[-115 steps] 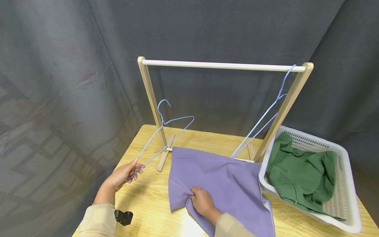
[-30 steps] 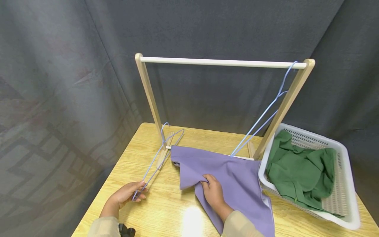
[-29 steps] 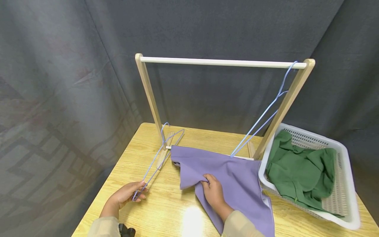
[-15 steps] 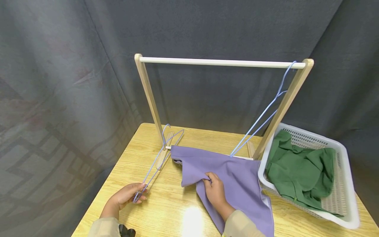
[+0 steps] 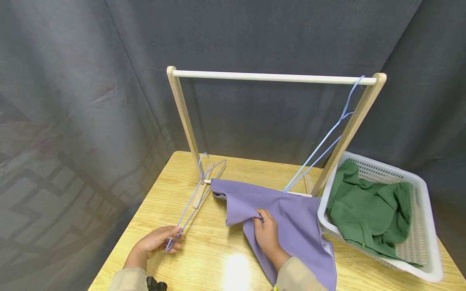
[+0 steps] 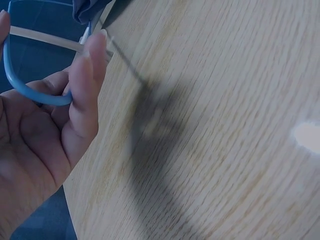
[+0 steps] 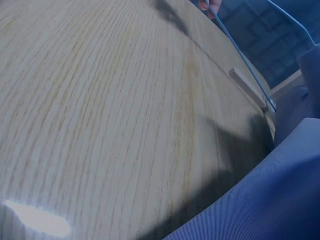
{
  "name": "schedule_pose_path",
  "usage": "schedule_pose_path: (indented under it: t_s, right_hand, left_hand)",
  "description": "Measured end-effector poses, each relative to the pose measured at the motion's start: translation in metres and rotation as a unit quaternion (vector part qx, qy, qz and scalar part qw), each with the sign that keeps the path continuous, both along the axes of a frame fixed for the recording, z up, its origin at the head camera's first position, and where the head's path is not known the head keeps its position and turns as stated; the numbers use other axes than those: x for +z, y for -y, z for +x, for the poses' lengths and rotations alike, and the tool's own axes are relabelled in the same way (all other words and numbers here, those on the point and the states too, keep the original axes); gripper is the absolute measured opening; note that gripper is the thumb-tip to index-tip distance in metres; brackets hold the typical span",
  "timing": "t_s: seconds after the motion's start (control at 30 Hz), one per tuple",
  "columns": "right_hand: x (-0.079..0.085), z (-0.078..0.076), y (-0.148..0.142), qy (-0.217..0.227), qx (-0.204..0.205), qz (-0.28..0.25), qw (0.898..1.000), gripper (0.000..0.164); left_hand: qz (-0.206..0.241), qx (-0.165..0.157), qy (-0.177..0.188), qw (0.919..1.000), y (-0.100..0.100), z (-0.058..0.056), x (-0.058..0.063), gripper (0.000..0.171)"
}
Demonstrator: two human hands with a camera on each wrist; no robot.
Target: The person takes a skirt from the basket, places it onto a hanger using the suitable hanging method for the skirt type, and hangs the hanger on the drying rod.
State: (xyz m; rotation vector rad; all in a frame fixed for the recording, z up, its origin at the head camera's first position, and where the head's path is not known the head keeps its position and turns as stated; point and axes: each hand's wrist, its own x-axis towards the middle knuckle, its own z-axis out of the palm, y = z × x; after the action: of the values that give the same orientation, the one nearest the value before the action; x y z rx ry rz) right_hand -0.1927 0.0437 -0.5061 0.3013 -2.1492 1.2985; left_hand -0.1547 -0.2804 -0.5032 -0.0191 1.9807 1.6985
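Purple cloth (image 5: pixel 295 232), edge pinched by the right hand (image 5: pixel 267 234), lies right of the blue hanger (image 5: pixel 190 201); the left hand (image 5: pixel 158 242) grips that hanger's near end, its long axis slanting away.

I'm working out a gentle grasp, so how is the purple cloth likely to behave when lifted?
The purple cloth will probably be floppy, as it folds where the right hand pinches it. It's likely light for its spread, since its edge looks thin. It would probably sag if lifted at one point, given the loose ripples away from the grip.
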Motion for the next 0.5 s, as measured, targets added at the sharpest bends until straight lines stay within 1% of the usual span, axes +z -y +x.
schedule_pose_path:
  t_s: [0.27,0.5]
  right_hand:
    - [0.005,-0.003,-0.002,-0.001,0.006,-0.012,1.0,0.015]
    - [0.014,-0.004,-0.002,-0.003,0.003,-0.02,1.0,0.017]
  left_hand:
    - [0.018,-0.013,0.005,0.9997,-0.003,0.0,0.0,0.048]
    - [0.023,-0.01,0.007,0.9997,-0.003,0.002,0.0,0.048]
